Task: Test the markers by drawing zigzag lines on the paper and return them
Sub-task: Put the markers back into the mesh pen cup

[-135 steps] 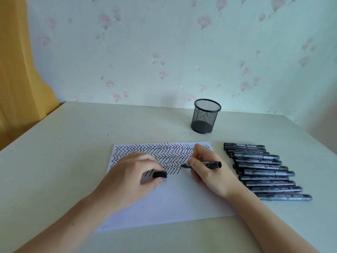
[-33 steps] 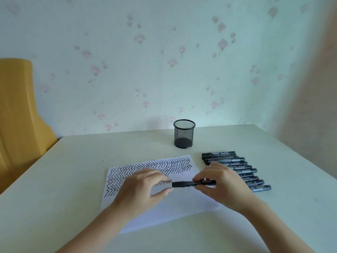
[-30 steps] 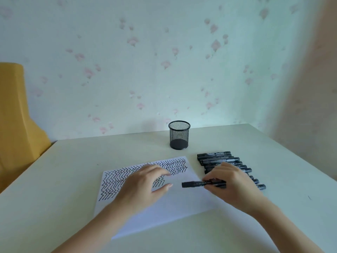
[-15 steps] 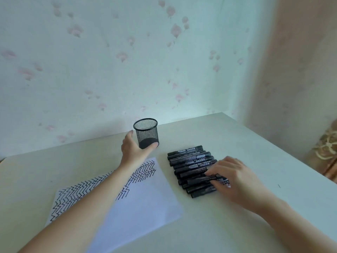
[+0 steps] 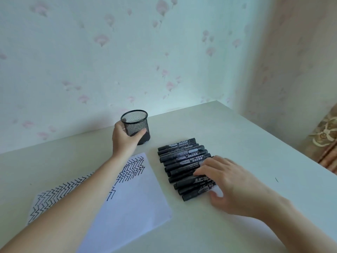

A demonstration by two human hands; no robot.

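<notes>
Several black markers (image 5: pixel 179 156) lie side by side in a row on the table, right of the white paper (image 5: pixel 127 203), whose upper part is covered with black zigzag lines. My right hand (image 5: pixel 229 183) lies over the near end of the row, fingers spread and touching the markers; whether it grips any of them is hidden. My left hand (image 5: pixel 124 138) reaches far forward and grips the black mesh pen cup (image 5: pixel 135 125), thumb on its right side. My left forearm crosses the paper.
The pale table (image 5: pixel 246 143) ends at its right edge near a patterned cloth (image 5: pixel 328 136). A floral wall stands right behind the cup.
The capped marker went with my right hand from the paper to the row. My left hand left the paper, reached forward and closed round the mesh cup. The view swung right.
</notes>
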